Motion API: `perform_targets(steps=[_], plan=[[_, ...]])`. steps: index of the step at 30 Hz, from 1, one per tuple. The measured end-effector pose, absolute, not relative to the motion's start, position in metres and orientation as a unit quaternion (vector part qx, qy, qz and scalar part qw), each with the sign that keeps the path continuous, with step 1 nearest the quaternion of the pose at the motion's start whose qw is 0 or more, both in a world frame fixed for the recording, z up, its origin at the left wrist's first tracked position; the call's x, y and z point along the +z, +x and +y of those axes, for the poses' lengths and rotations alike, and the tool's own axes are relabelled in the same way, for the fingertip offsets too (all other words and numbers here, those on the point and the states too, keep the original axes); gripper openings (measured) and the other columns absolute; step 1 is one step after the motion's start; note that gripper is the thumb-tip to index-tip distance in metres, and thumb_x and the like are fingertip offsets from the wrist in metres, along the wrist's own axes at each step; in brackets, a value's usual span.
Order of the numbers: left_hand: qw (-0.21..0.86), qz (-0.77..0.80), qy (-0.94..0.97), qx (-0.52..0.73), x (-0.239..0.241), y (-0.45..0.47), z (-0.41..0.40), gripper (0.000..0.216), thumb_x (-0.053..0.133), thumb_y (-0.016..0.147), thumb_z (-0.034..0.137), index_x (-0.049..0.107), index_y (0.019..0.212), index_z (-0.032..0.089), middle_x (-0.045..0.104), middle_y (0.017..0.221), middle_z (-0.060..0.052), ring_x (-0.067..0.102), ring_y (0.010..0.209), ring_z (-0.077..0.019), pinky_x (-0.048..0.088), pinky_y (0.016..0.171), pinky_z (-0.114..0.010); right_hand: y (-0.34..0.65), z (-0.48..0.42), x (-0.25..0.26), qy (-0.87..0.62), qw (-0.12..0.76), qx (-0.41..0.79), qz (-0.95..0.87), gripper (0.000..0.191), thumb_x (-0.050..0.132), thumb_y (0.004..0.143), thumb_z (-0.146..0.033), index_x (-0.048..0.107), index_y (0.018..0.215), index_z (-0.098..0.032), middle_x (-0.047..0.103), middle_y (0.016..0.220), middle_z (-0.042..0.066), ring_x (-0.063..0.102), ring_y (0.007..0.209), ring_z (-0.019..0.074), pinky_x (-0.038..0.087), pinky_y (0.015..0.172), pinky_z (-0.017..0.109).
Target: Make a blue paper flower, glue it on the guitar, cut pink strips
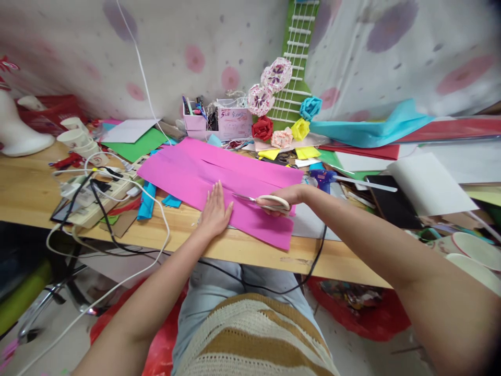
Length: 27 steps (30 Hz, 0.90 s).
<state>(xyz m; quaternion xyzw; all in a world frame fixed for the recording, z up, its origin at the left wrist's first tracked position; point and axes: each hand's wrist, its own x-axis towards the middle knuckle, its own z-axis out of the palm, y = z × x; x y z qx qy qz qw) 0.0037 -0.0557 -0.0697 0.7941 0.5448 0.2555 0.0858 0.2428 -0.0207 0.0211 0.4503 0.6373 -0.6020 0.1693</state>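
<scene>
Nearest us, by the front edge of the bench (242, 248), our left hand (216, 213) lies flat on the pink paper (250, 180), fingers straight and pinching nothing; we seem to press there so it cannot slide. Our right hand (285, 198) grips the scissors (260, 200), fingers closed around the pale handles, probably to steer the blades low over the pink paper; whether they touch it, we cannot tell. Their tips point toward the bench's left end and slightly toward its back, the long axis nearly parallel to the front edge. The pink paper slants lengthwise from far left to near right, its nearest corner close to the front edge. Just off its right end sits a glue gun (324, 180); beside its left end, a power strip (88, 215). Toward the bench's back edge stand a pen box (194, 123) and paper flowers (276, 75), perhaps there to leave us working room.
</scene>
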Motion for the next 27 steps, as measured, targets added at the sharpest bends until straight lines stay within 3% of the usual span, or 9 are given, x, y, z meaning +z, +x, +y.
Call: perform_targets(steps=[7, 15, 27], plan=[[0.108, 0.537, 0.786, 0.286, -0.07, 0.002, -0.055, 0.069, 0.03, 0.089, 0.036, 0.001, 0.143, 0.006, 0.01, 0.15, -0.021, 0.009, 0.139, -0.0265, 0.015, 0.113, -0.049, 0.23, -0.022, 0.029, 0.468, 0.176, -0.564, 0.657, 0.065, 0.035, 0.073, -0.078, 0.049, 0.078, -0.015, 0.058, 0.069, 0.004, 0.054, 0.056, 0.0102, 0.041, 0.05, 0.021], [0.115, 0.53, 0.776, 0.323, -0.074, 0.002, -0.053, 0.068, 0.034, 0.087, 0.031, 0.005, 0.144, 0.007, 0.011, 0.151, -0.019, 0.01, 0.139, -0.0254, 0.014, 0.113, -0.049, 0.227, -0.023, 0.028, 0.475, 0.158, -0.56, 0.661, 0.063, 0.04, 0.073, -0.075, 0.049, 0.075, -0.014, 0.057, 0.068, 0.004, 0.054, 0.055, 0.0098, 0.04, 0.05, 0.021], [0.127, 0.533, 0.768, 0.331, -0.075, 0.002, -0.053, 0.069, 0.036, 0.085, 0.026, 0.006, 0.144, 0.007, 0.012, 0.151, -0.019, 0.01, 0.139, -0.0238, 0.012, 0.114, -0.048, 0.223, -0.02, 0.028, 0.467, 0.156, -0.596, 0.634, 0.06, 0.037, 0.077, -0.073, 0.047, 0.078, -0.014, 0.053, 0.063, 0.001, 0.051, 0.051, 0.0084, 0.039, 0.047, 0.02]])
